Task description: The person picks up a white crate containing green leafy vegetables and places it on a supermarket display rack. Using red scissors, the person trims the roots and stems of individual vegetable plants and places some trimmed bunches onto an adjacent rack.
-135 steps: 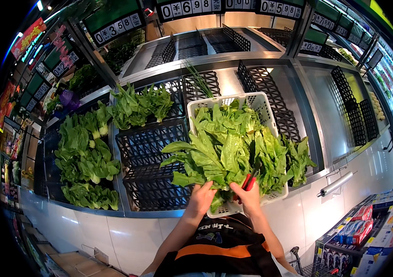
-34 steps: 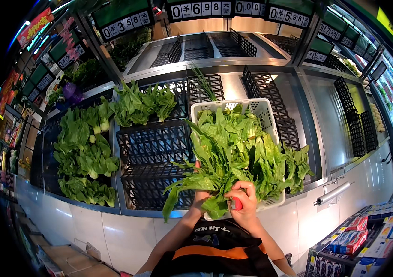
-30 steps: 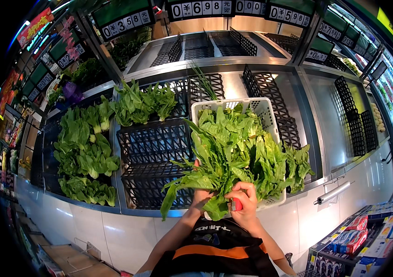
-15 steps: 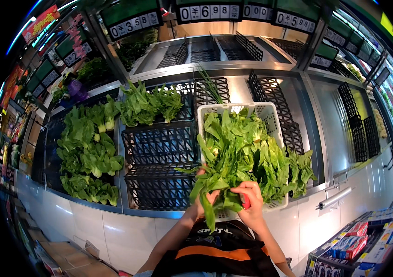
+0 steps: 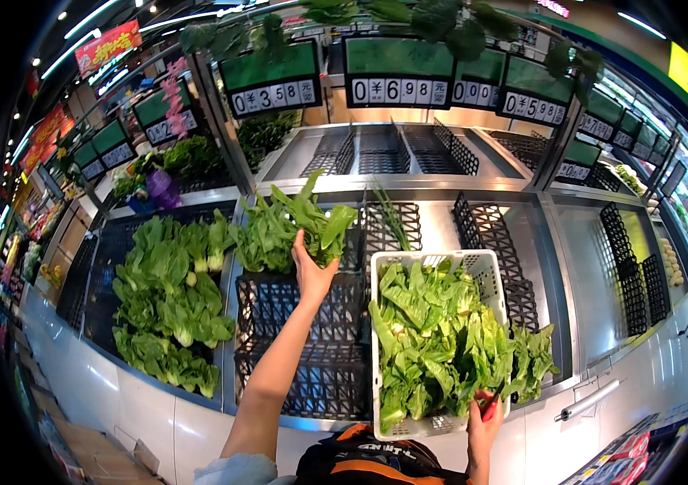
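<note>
My left hand (image 5: 314, 273) reaches out over the display and is closed around a bunch of leafy greens (image 5: 329, 226). That bunch is against a pile of similar greens (image 5: 261, 236) at the back of the black rack; where one ends and the other begins is hard to see. A white plastic basket (image 5: 375, 356), heaped with long-leaved green lettuce (image 5: 433, 323), stands to the right. At its front right corner my right hand (image 5: 481, 432) is closed on a small red-handled knife (image 5: 490, 409), the dark blade pointing up beside the leaves.
Bushy green vegetables (image 5: 170, 295) fill the left bay. Black slatted racks (image 5: 299, 384) lie between them and the basket. Thin green stalks (image 5: 392, 218) rest behind the basket. More greens (image 5: 531, 364) lie along its right side. Price signs (image 5: 399, 73) hang above the far shelf.
My left hand has gone from the front of the basket to the back left rack, carrying a bunch of greens. My right hand, still with the knife, has shifted right and down. The view has tilted up.
</note>
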The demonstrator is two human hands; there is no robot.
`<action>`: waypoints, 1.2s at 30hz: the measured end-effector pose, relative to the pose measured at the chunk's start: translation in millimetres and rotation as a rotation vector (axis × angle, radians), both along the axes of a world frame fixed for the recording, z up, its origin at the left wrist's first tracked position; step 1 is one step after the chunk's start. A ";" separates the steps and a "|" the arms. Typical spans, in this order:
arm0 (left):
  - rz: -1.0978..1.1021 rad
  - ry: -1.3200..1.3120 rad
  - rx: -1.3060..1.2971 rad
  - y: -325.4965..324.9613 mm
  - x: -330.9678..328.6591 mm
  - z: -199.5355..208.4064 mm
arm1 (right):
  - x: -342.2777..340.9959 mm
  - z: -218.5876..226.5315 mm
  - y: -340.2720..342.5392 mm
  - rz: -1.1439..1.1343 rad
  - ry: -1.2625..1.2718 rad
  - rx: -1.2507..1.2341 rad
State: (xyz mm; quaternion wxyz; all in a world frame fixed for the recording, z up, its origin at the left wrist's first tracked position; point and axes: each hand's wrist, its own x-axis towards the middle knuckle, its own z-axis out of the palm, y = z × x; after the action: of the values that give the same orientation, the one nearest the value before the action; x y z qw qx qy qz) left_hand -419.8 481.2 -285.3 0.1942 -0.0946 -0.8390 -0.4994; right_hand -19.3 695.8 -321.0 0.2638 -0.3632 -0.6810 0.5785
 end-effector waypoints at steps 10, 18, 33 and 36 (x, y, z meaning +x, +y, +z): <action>-0.036 -0.711 0.735 51.2 -81.5 -62.8 | 59.4 6.2 -17.3 -0.405 -0.075 -0.133; -0.094 -0.728 1.230 37.9 -57.2 -26.3 | 43.3 14.0 -19.7 -0.289 -0.047 -0.351; -0.383 -0.929 1.184 36.7 239.7 -37.0 | -100.8 2.2 -78.1 0.272 0.068 -0.028; -0.449 -0.974 1.154 24.5 255.0 -46.6 | -94.7 -8.6 -78.5 0.263 0.013 -0.030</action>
State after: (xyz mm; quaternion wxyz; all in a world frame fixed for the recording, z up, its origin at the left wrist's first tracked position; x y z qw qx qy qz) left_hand -164.8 505.7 -331.9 -0.2822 0.0835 -0.3988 -0.8685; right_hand -114.0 617.3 -329.6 0.1847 -0.2708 -0.7124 0.6205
